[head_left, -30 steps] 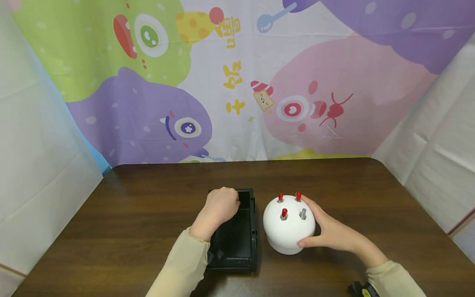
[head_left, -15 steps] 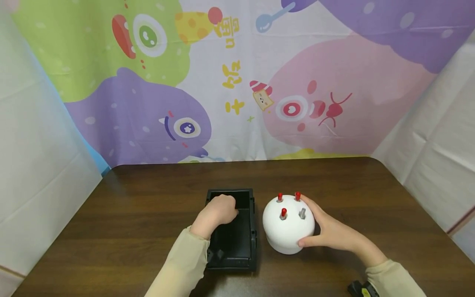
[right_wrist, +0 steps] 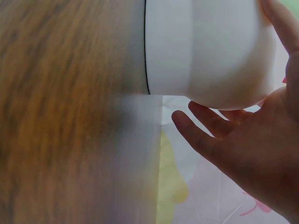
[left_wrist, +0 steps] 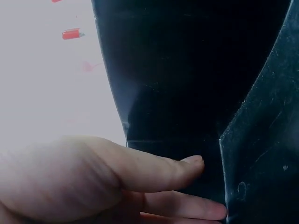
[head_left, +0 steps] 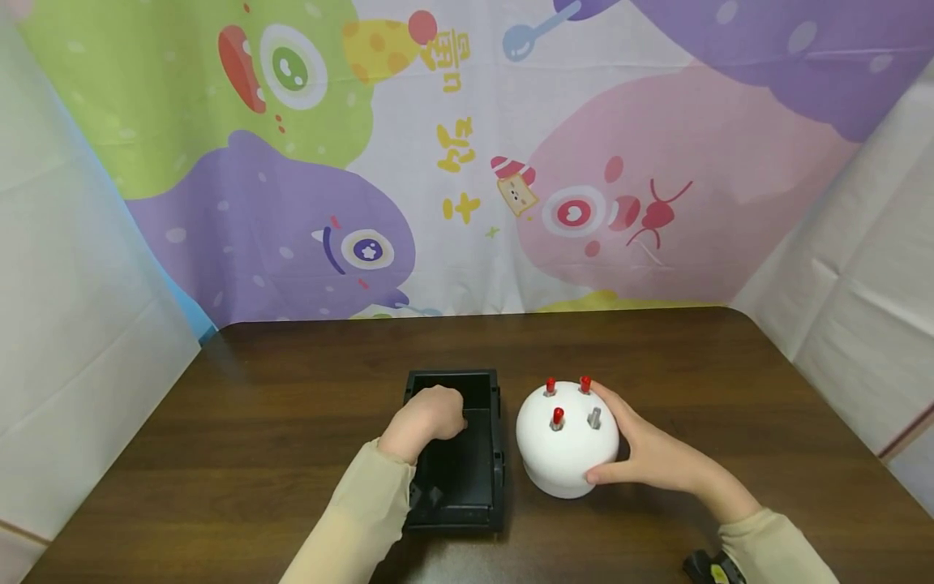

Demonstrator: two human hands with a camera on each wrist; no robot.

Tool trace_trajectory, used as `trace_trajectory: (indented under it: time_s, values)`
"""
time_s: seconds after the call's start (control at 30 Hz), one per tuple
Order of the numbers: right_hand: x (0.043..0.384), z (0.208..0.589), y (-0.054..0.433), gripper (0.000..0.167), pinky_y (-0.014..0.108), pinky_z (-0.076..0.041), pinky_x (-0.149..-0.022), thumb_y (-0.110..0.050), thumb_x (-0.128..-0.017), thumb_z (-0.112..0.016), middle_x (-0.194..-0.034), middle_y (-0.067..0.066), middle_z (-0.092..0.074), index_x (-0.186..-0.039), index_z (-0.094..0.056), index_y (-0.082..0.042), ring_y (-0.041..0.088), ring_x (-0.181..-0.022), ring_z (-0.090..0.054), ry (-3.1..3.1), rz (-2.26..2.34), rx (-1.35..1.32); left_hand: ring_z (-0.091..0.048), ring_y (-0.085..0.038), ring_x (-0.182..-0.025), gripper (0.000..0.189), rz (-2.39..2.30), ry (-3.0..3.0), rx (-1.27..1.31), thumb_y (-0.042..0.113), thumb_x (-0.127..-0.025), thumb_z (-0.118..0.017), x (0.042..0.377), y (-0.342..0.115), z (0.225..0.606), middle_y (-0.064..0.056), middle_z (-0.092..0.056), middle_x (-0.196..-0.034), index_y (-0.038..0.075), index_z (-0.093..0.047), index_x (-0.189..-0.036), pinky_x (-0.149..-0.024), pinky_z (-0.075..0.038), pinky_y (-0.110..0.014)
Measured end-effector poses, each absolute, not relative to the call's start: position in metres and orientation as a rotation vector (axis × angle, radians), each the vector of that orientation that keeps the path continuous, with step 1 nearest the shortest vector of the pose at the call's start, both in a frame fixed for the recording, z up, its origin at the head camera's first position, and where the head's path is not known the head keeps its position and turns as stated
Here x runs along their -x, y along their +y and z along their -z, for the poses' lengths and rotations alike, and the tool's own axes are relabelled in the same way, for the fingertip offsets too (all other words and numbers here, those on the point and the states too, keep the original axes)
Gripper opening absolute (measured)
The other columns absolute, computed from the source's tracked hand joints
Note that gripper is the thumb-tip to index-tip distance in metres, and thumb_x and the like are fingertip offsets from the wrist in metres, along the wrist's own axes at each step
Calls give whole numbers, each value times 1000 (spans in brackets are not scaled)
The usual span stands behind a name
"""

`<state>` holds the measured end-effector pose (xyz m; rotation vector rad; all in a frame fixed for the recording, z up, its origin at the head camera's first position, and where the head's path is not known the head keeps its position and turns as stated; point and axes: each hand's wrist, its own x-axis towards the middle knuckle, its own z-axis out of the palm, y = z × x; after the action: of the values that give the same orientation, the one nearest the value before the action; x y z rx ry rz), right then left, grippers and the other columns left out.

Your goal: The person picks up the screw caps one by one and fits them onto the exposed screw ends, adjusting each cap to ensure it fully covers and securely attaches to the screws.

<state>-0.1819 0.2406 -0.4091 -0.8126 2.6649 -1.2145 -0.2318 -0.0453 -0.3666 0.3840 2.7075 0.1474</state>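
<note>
My left hand (head_left: 430, 414) reaches down into a black rectangular bin (head_left: 499, 487). In the left wrist view its thumb (left_wrist: 163, 175) and fingers (left_wrist: 201, 205) stretch toward the bin's far end, with a gap between them and nothing seen held. My right hand (head_left: 642, 454) grips the right side of a white rounded dome (head_left: 565, 466), thumb in front and fingers behind. On the dome's top stand three posts with red caps, one of them a red cap (head_left: 558, 416) near the front; beside it a threaded metal post (head_left: 594, 418) is bare. The right wrist view shows the dome's flat base on the table.
The brown wooden table (head_left: 292, 405) surrounds both things. A cartoon-printed curtain (head_left: 467, 268) hangs behind the table, and white sheets close off the sides. A dark strap device (head_left: 711, 568) sits at the right wrist.
My left hand has drawn slightly back toward me and lower inside the bin, uncovering its far rim; it is nearly still over the last half second. The right hand and dome keep their place.
</note>
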Motion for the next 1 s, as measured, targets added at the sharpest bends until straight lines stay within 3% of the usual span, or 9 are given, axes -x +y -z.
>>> trace_trajectory:
  time_s: [0.13,0.3,0.73,0.83,1.0]
  values:
    - [182,409,240,105,59,-29,-95,-35,-68,-78,-146,13,-18,-145,-8,-25,34,-129,-26,2667,1215,797,-44,-15,-55,26,-141,2675,-359,23,-91,-54,233,-45,368,-3,-47,-62,6,-68,-77,-62,-40,-29]
    - [182,409,240,105,59,-29,-95,-35,-68,-78,-146,13,-17,-145,-8,-24,34,-129,-25,2665,1217,790,-52,-16,-66,28,-152,2644,-324,28,-91,-54,234,-44,369,-6,-59,-78,5,-69,-87,-69,-45,-33]
    - [182,410,240,105,58,-30,-95,-35,-68,-78,-146,12,-19,-145,-7,-24,33,-129,-27,2686,1195,807,-57,-17,-77,26,-116,2679,-383,26,-90,-55,234,-43,370,-9,-64,-101,5,-69,-91,-71,-46,-32]
    - [182,410,241,106,59,-30,-95,-35,-68,-78,-146,13,-18,-145,-7,-23,33,-129,-26,2683,1195,805,-55,-17,-73,24,-127,2680,-383,26,-90,-56,233,-43,369,-7,-63,-97,6,-69,-90,-67,-44,-32]
    - [182,410,241,106,60,-29,-95,-35,-68,-78,-146,14,-18,-145,-8,-22,35,-129,-25,2677,1205,803,-50,-16,-64,24,-161,2685,-377,28,-89,-57,231,-43,368,-3,-57,-76,7,-68,-85,-62,-41,-31]
